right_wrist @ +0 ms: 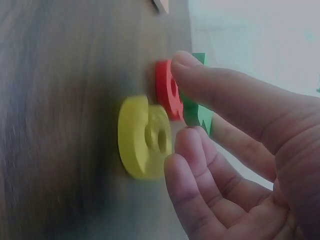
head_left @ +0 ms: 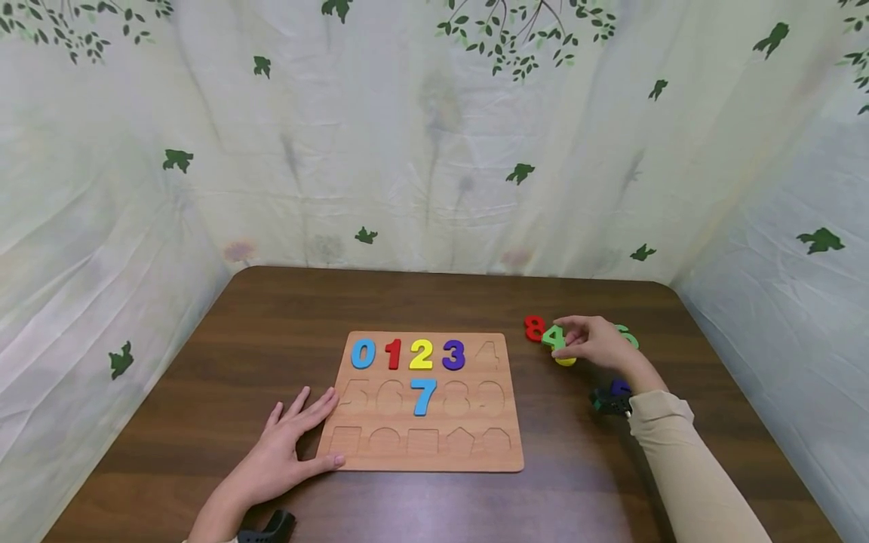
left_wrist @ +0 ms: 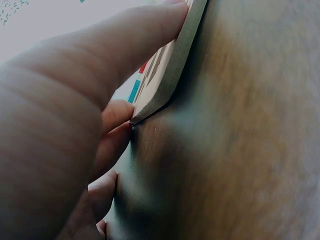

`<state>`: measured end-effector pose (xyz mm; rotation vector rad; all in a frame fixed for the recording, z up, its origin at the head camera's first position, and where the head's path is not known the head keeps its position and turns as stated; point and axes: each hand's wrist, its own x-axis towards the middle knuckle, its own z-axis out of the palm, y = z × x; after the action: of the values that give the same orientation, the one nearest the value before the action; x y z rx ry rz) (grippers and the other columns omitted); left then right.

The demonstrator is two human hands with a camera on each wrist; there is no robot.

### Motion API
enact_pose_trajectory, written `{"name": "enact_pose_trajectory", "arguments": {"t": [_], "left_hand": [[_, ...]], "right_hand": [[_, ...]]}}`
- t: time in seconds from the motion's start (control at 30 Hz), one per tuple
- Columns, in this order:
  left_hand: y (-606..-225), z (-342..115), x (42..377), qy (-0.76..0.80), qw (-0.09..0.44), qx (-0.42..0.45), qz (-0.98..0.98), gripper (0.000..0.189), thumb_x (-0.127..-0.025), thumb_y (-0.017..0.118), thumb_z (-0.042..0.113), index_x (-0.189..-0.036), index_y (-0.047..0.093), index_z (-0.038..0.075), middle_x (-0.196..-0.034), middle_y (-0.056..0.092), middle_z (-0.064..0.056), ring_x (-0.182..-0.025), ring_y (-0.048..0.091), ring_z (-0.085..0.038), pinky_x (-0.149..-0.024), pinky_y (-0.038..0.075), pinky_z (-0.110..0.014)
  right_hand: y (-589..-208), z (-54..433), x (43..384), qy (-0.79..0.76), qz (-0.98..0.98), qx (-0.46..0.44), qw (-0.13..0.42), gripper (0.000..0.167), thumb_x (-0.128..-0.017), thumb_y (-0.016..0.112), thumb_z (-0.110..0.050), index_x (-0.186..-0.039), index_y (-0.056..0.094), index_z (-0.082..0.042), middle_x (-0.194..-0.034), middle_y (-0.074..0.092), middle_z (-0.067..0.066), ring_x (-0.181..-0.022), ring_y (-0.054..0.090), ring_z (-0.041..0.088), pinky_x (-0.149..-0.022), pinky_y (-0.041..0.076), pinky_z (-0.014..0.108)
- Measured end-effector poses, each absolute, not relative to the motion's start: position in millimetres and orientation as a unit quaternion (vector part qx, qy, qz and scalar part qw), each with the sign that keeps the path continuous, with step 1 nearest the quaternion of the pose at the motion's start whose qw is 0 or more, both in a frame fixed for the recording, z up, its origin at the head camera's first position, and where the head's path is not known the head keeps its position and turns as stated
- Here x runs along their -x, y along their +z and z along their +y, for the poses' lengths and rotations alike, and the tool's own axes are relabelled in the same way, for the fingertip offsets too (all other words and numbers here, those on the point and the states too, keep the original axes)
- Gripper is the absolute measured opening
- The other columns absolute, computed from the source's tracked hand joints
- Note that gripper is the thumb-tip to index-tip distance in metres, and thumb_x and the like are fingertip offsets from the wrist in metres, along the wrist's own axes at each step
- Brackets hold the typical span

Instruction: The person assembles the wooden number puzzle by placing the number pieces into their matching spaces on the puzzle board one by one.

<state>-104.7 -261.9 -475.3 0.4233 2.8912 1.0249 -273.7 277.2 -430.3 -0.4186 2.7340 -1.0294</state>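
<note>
My right hand [head_left: 597, 343] pinches a green number 4 [head_left: 553, 337] between thumb and fingers, in front of a red 8 [head_left: 534, 328]. In the right wrist view, a yellow number piece [right_wrist: 137, 142], shaped like a 6 or 9, lies just below the fingers. The left hand [head_left: 281, 449] is spread at the left side of a wooden number board [head_left: 421, 460], its thumb on the lower left corner and its fingertips at the left edge. A blue 0 [head_left: 363, 354], red 1 [head_left: 393, 354], yellow 2 [head_left: 421, 354], purple 3 [head_left: 453, 354] and blue 7 [head_left: 424, 397] sit in the board.
A green piece [head_left: 630, 337], partly hidden, lies beyond the right hand. A dark blue piece [head_left: 620, 388] shows beside the right wrist's black device [head_left: 607, 402]. Outlined recesses mark the board's other places. Patterned cloth [head_left: 434, 151] hangs behind the brown table [head_left: 285, 302].
</note>
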Motion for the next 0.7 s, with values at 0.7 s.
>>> {"name": "enact_pose_trajectory", "arguments": {"t": [0.7], "left_hand": [[-476.2,-262.0,104.7,0.333,0.02,-0.135,0.933,0.094,-0.085,0.088,0.054,-0.162,0.05,0.016,-0.17,0.046,-0.011,-0.162,0.018,-0.057,-0.121,0.006,-0.083]], "right_hand": [[-434.9,224.4,279.9,-0.36,0.908,0.184,0.111,0.065,-0.086,0.092,-0.023,-0.142,0.067,0.0,-0.101,0.069,0.009,-0.089,0.065,0.015,-0.076,0.055,0.023]]}}
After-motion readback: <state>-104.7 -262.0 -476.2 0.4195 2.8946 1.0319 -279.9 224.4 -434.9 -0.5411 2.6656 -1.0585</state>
